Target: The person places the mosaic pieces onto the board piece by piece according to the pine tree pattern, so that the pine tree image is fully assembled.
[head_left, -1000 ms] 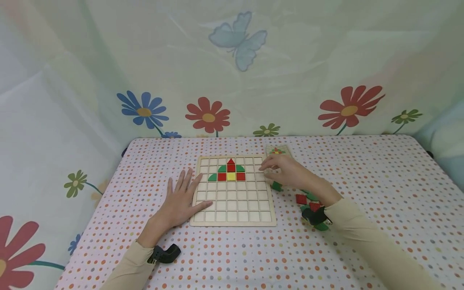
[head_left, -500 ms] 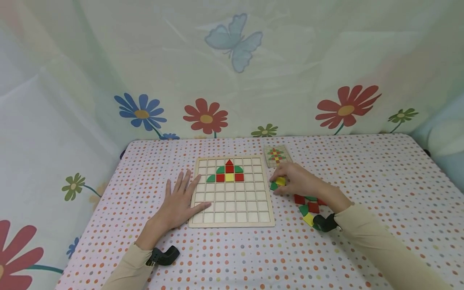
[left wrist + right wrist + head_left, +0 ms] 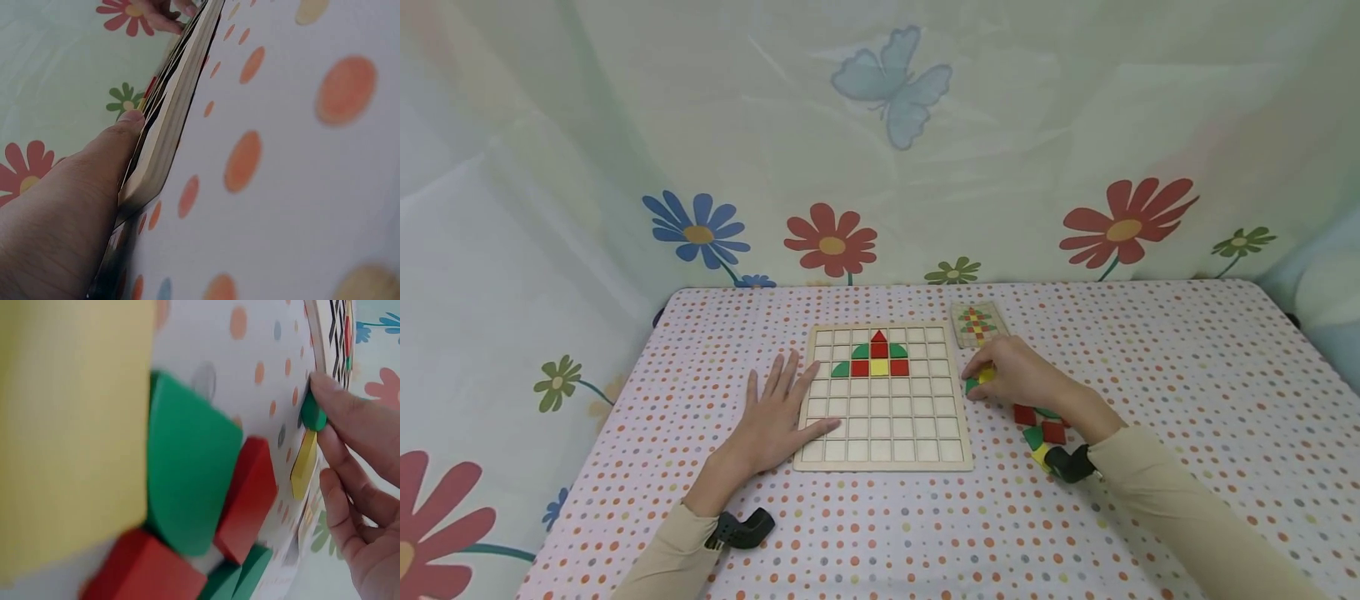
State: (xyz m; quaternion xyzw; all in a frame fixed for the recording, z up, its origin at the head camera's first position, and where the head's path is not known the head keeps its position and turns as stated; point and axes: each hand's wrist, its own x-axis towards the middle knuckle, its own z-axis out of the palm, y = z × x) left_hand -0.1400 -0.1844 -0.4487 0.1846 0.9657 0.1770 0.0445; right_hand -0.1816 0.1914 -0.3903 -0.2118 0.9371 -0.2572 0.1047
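My left hand [image 3: 771, 425] lies with fingers spread on the left edge of a wooden grid board [image 3: 887, 429]. In the left wrist view its thumb [image 3: 106, 147] rests along the board's top edge. Set in the board's upper cells are a red triangle [image 3: 878, 337], red squares, a yellow square [image 3: 878, 367] and green rounded pieces. Just right of the board, my right hand [image 3: 1026, 379] pinches a green rounded piece [image 3: 313, 412] between thumb and forefinger, low over the cloth. A yellow piece [image 3: 305, 465] lies against it, under the curled fingers.
A small pattern card [image 3: 977, 325] with a tree design lies beyond the right hand. Below the right wrist are loose pieces, among them a red square [image 3: 1053, 432], a green rounded piece [image 3: 190, 465] and yellow ones. A flower-printed curtain stands behind the dotted table.
My right hand has moved from the board's right edge rightward and nearer, down onto the green and yellow pieces, uncovering the card. The left hand has stayed in place on the board.
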